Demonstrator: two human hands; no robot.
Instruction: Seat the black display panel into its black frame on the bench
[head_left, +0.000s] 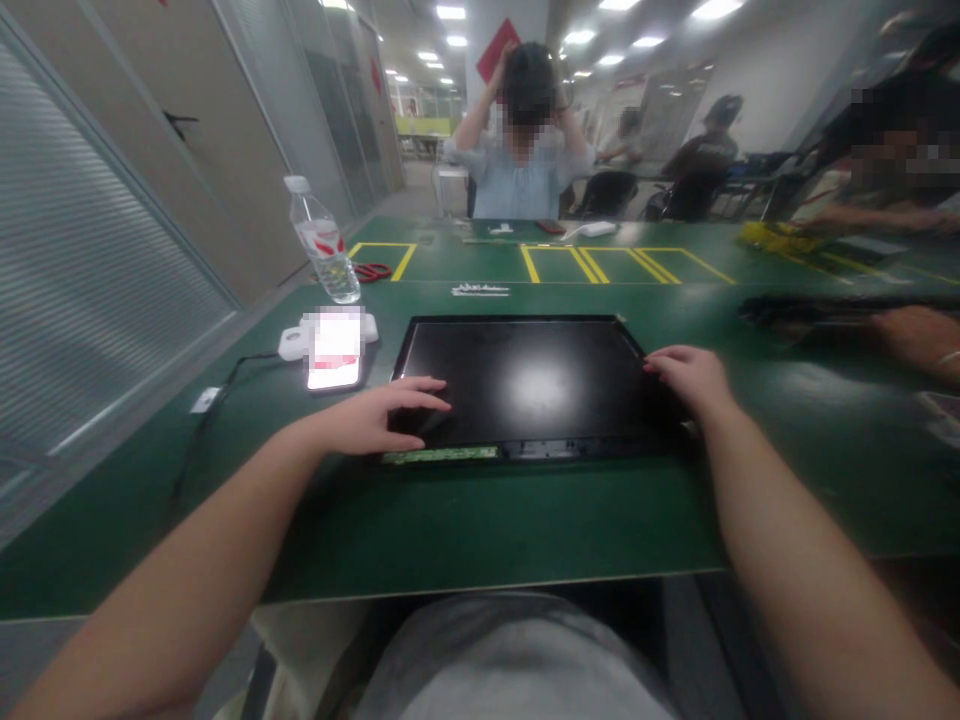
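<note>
A black flat screen panel (540, 385) lies face up on the green table (495, 530), with a green circuit strip (441, 454) along the left part of its near edge. Over the panel's left side is my left hand (382, 415), its fingers spread and nothing held. My right hand (694, 380) is at the panel's right edge, fingertips pressed together against the frame. Whether those fingertips pinch the frame or only touch it is hard to tell.
Left of the panel are a lit phone (335, 350), white plugs with a black cable and a water bottle (326, 245). Red scissors (373, 271) lie behind. A person (525, 150) sits opposite; another person's hand (919, 335) is at the right.
</note>
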